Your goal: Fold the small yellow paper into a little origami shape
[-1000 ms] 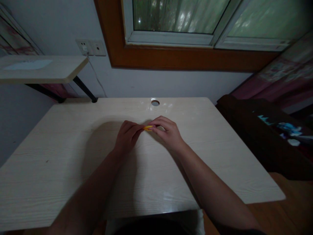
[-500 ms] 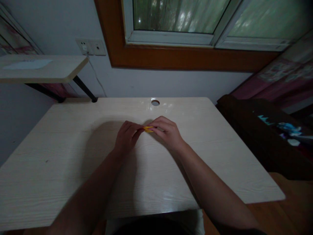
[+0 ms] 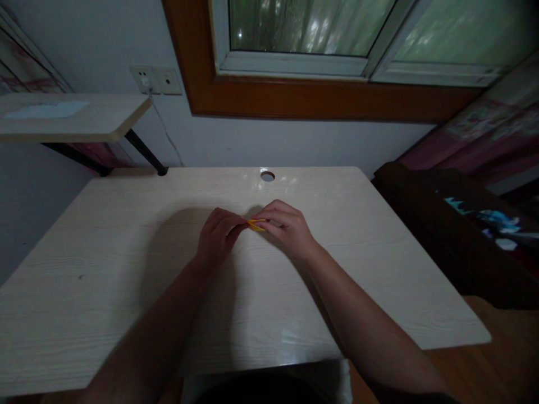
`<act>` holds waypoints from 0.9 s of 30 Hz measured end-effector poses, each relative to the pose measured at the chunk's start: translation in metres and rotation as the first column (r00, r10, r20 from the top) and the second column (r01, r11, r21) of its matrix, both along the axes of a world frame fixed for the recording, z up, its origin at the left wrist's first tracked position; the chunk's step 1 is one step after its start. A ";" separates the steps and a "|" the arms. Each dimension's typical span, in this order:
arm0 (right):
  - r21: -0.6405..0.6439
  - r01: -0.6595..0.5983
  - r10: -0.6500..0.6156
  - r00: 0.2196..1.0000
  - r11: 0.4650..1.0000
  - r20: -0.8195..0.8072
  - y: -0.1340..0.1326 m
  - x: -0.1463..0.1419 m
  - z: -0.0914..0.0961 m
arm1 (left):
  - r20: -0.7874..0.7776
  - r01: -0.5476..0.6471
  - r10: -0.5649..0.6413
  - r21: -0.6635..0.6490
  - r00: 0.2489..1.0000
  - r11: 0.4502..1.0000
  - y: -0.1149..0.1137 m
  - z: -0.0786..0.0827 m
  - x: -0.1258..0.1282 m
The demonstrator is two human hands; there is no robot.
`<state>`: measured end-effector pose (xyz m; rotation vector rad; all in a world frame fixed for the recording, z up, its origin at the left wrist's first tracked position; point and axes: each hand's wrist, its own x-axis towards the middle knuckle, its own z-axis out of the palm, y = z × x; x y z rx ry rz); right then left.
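Yellow piece point(image 3: 255, 226) (folded paper, probably) being held over desk point(image 3: 269, 303), between left hand point(image 3: 217, 233), pinching one end, and right hand point(image 3: 288, 224), grasping other. One fold seemingly made; two flaps point(image 3: 257, 228) gaping toward right hand, not lying flat; work left not showing.

Our bare left hand point(image 3: 217, 235), bare right hand point(image 3: 289, 227), bare tapering forearms point(image 3: 349, 297), a dark fabric sleeve point(image 3: 419, 397) on our right side, a rounded black patch of clothing point(image 3: 261, 391) below
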<state>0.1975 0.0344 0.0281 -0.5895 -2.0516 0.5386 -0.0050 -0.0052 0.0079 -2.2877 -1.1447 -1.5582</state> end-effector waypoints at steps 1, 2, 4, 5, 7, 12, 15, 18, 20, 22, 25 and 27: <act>-0.002 0.000 0.000 1.000 1.000 -0.002 0.000 0.000 0.000 | 0.001 0.005 -0.005 0.003 1.000 1.000 0.000 0.000 0.000; -0.004 -0.001 0.001 1.000 1.000 -0.004 0.000 0.000 0.000 | 0.000 0.009 -0.009 0.006 1.000 1.000 0.000 0.000 0.000; -0.008 -0.004 0.004 1.000 1.000 -0.005 -0.001 -0.001 0.000 | -0.007 0.012 -0.012 0.010 1.000 1.000 0.000 0.000 -0.001; -0.008 -0.006 0.005 1.000 1.000 -0.005 -0.001 -0.001 0.001 | -0.011 0.011 -0.011 0.011 1.000 1.000 0.001 0.000 -0.001; -0.004 -0.007 0.007 1.000 1.000 -0.009 -0.002 -0.002 0.002 | -0.018 0.013 -0.013 0.014 1.000 1.000 0.001 -0.001 -0.001; 0.011 0.007 -0.007 1.000 1.000 -0.020 -0.003 -0.003 0.005 | -0.019 0.028 -0.028 0.015 0.999 0.999 0.001 -0.002 -0.001; 0.020 0.016 -0.015 1.000 1.000 -0.017 -0.003 -0.003 0.005 | -0.017 0.030 -0.029 0.016 0.999 0.999 0.000 -0.003 -0.001; 0.050 0.033 -0.031 0.999 0.998 -0.027 -0.003 -0.002 0.005 | -0.020 0.031 -0.031 0.012 0.999 0.999 0.000 -0.002 -0.001; 0.069 0.037 -0.034 0.999 0.997 -0.030 -0.003 -0.002 0.005 | -0.029 0.027 -0.027 0.012 0.999 1.000 0.001 -0.002 -0.001; 0.072 0.038 -0.037 0.999 0.997 -0.025 -0.003 -0.002 0.005 | -0.040 0.023 -0.023 0.012 0.999 1.000 0.001 -0.003 -0.002; 0.047 0.040 -0.039 0.999 0.998 -0.018 -0.003 -0.001 0.005 | -0.041 0.021 -0.021 0.009 0.999 1.000 0.001 -0.002 -0.001; 0.023 0.030 -0.029 0.999 0.999 -0.024 -0.004 -0.001 0.005 | -0.025 0.007 -0.007 0.006 1.000 1.000 0.000 -0.001 -0.001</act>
